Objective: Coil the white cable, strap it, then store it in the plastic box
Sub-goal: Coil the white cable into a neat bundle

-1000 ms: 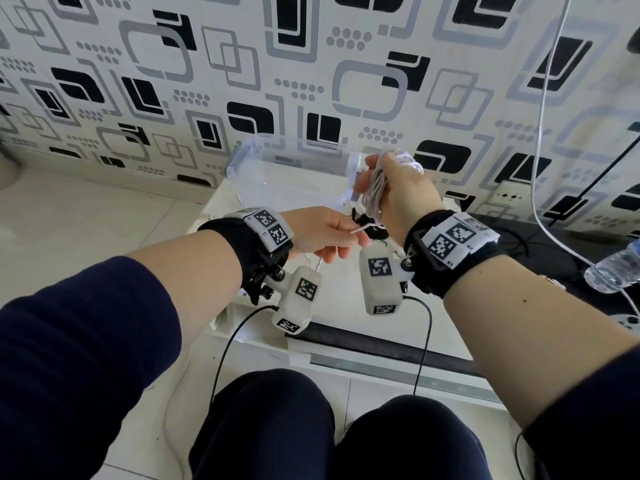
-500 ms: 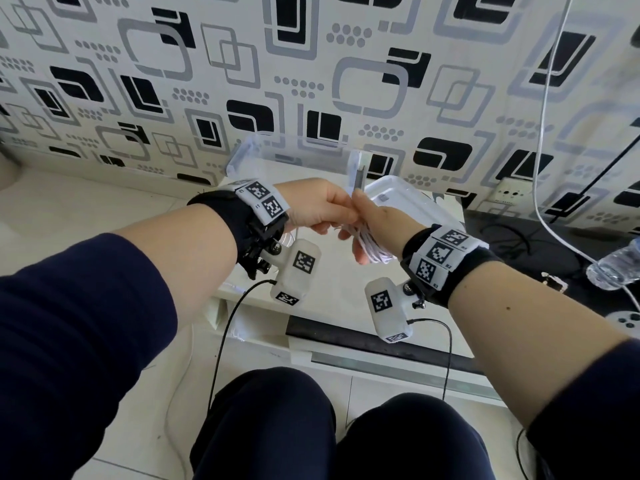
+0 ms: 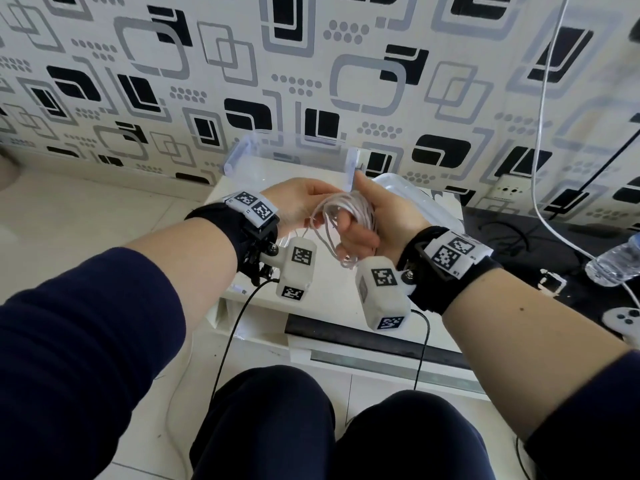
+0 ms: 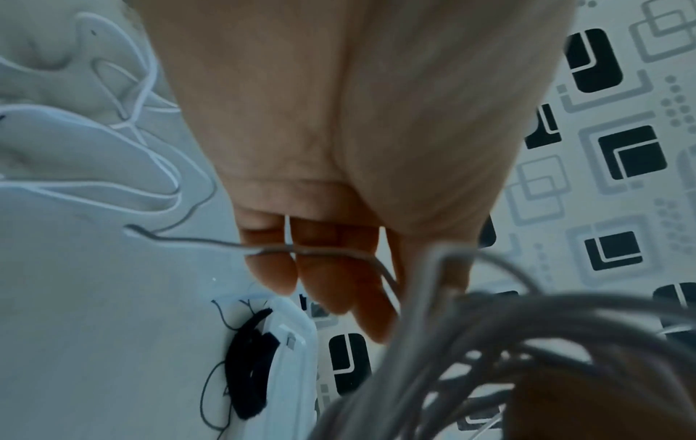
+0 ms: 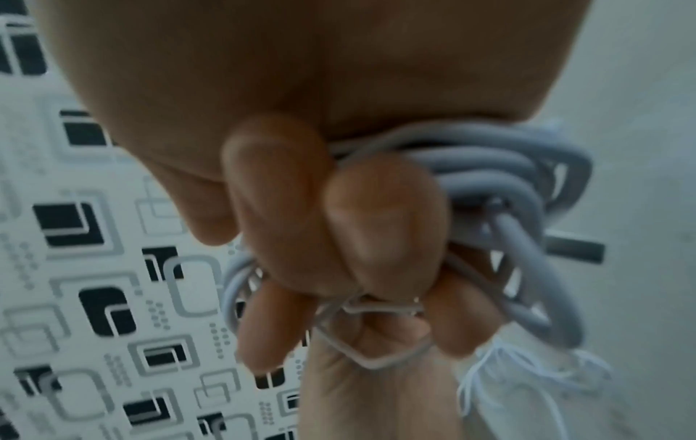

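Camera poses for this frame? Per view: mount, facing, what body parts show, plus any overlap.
Head: on the head, facing forward and down at both forearms, the knees, the left hand, right hand, white cable and plastic box.
Left wrist: along the left palm to its fingers.
Right wrist: along the right hand, whose fingers grip the coil.
Shared: all three show the cable.
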